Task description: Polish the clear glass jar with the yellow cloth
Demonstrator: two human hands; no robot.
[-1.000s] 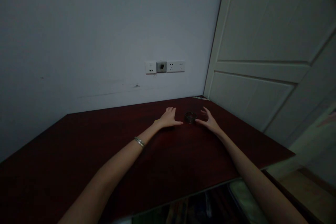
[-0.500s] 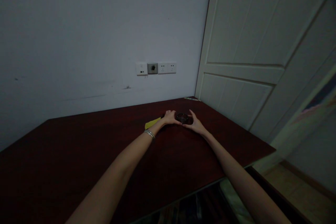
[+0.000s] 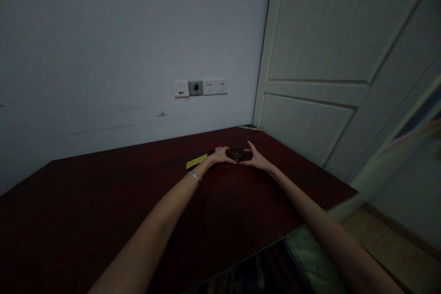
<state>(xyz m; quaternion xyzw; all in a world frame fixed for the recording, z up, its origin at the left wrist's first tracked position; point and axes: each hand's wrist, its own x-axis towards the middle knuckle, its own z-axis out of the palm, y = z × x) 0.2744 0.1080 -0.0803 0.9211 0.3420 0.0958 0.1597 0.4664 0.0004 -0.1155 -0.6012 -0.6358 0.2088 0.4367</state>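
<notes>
A small dark, round glass dish (image 3: 237, 153) sits on the dark red-brown tabletop, between my two hands. My left hand (image 3: 221, 155) curves around its left side, thumb at the front. From the right, my right hand (image 3: 257, 160) curls about it, thumb at the front near the left thumb and one finger lifted away. Contact at the back of the dish is hard to make out in the dim light. Just left of my left hand lies a yellow and black object (image 3: 197, 161), partly hidden by the hand; its kind is unclear. A silver bangle (image 3: 195, 176) circles my left wrist.
The table (image 3: 113, 202) meets a pale wall with sockets (image 3: 215, 87) and a grey switch plate (image 3: 195, 87). A white panelled door (image 3: 310, 96) stands along the right side. A flat strip (image 3: 249, 127) lies at the far corner. Patterned cloth (image 3: 262, 271) shows below the near edge.
The view has shifted slightly to the right. Both hands stay around the dish, with little visible change in their grip. Slightly more of the yellow and black object shows.
</notes>
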